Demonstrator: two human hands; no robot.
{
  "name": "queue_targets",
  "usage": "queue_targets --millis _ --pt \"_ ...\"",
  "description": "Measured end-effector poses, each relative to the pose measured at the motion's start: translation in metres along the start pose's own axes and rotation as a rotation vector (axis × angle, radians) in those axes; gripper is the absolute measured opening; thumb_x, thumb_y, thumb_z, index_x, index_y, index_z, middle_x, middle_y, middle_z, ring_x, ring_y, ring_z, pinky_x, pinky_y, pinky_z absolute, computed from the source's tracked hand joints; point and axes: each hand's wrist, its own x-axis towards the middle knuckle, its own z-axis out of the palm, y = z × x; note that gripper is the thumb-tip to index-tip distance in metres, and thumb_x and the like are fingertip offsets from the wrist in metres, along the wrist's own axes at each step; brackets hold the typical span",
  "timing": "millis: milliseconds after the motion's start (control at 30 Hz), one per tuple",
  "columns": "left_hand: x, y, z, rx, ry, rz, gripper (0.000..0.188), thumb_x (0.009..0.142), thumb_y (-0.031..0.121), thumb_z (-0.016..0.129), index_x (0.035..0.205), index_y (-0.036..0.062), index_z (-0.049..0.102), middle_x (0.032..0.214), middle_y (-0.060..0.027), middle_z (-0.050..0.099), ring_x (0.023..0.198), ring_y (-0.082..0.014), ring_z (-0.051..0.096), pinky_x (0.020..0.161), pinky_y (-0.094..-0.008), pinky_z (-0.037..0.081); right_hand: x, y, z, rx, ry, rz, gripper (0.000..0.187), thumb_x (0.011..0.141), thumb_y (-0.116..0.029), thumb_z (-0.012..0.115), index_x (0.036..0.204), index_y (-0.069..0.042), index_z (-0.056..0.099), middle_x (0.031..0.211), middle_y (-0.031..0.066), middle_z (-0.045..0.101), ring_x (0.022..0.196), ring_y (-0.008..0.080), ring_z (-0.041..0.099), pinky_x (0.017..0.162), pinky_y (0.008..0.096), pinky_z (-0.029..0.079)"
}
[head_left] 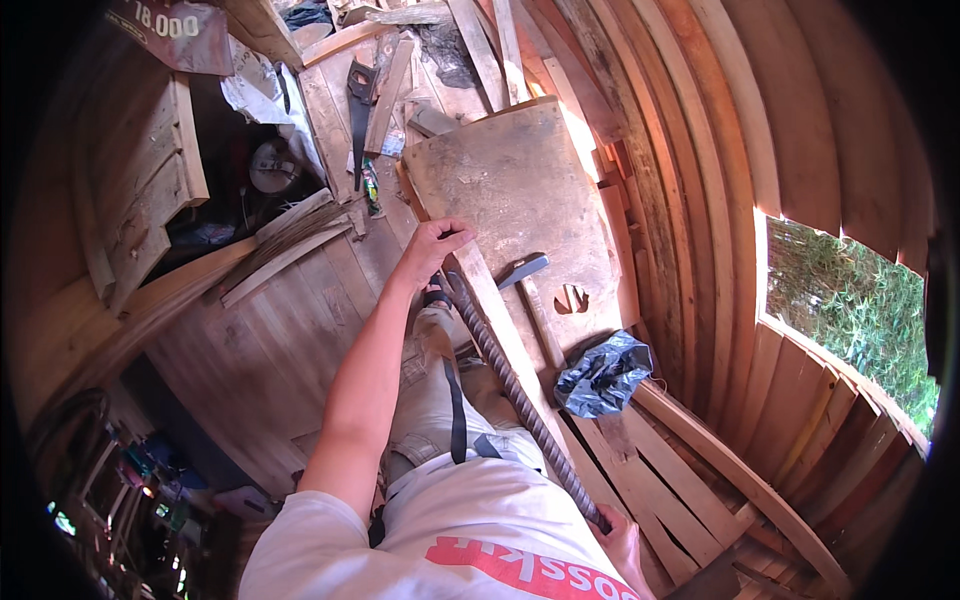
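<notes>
My left hand [432,255] is at the far end of a long pale wooden plank [499,310], its fingers curled over the end. Close to my right side, my right hand [618,543] is closed around the near end of a long dark rod with spiral ridges [515,394]. This rod lies slanting along the plank's left edge, its narrower far tip below my left hand. Just right of the plank, a hammer [541,317] rests on a worn wooden board [500,175] with a ragged hole. A crumpled black plastic bag [605,374] sits near the hammer handle.
A handsaw [360,110] lies among wood offcuts on the plank floor [270,345], ahead to the left. Slatted walls [690,200] rise on the right, with a window opening [850,310]. Long boards [660,490] lie at the lower right. A wooden-edged opening is at left.
</notes>
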Motion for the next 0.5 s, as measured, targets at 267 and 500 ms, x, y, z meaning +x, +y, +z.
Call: queue_targets --millis 267,500 --pt "0.001 0.012 0.006 -0.046 -0.135 0.060 0.017 0.084 0.006 0.061 0.098 0.0000 0.067 0.112 -0.0091 0.062 0.109 -0.0157 0.054 0.101 -0.0297 0.035 -0.004 -0.019 -0.022 0.031 0.056 0.041 0.036 0.076 -0.015 0.073 0.105 0.005 0.064 0.083 0.0229 0.067 0.079 0.0274 0.069 0.071 0.0331 0.051" --pt "-0.007 0.045 0.013 0.214 -0.292 0.079 0.031 0.084 0.000 0.057 0.113 0.0002 0.064 0.119 -0.0095 0.061 0.111 -0.0176 0.055 0.101 -0.0309 0.038 -0.003 -0.016 -0.042 0.050 0.120 0.026 0.031 0.075 -0.011 0.071 0.100 0.005 0.064 0.071 0.0122 0.063 0.064 0.0129 0.058 0.061 0.0290 0.046"
